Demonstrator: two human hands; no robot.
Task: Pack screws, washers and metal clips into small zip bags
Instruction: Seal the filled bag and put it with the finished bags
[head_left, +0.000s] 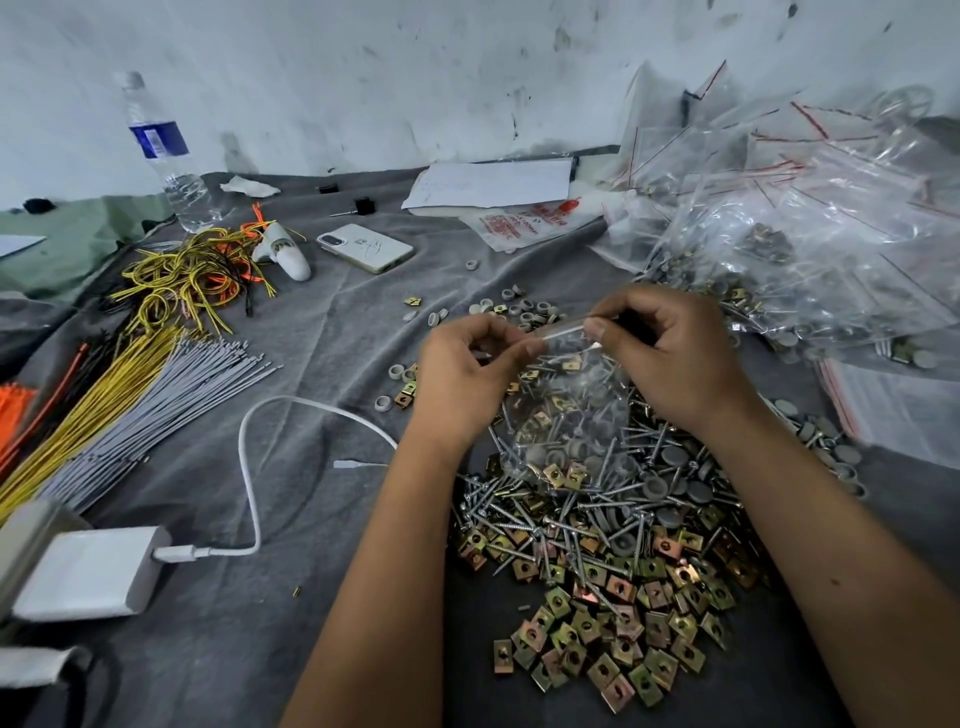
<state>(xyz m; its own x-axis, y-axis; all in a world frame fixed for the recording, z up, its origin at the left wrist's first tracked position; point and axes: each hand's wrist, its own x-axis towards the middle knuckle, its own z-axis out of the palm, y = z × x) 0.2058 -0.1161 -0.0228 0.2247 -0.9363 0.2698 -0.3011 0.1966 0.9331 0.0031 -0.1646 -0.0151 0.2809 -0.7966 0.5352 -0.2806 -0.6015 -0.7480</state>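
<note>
Above the hardware pile, at centre frame, a small clear zip bag (569, 395) hangs by its top edge, partly filled with screws, metal clips and grey washers. Left hand (462, 371) pinches the left end of the bag's mouth between thumb and curled fingers; right hand (670, 348) pinches the right end likewise, so the zip strip is stretched level between them. Directly beneath lie loose screws (524, 512), grey washers (670, 457) and brass-coloured metal clips (613, 644), heaped on a grey cloth (311, 623). Right of the hands, a mound of packed zip bags (810, 244). Left of them, a white cable (254, 467) running to a charger (88, 571), bundled cable ties (145, 395), a phone (366, 247) and a water bottle (166, 156).
</note>
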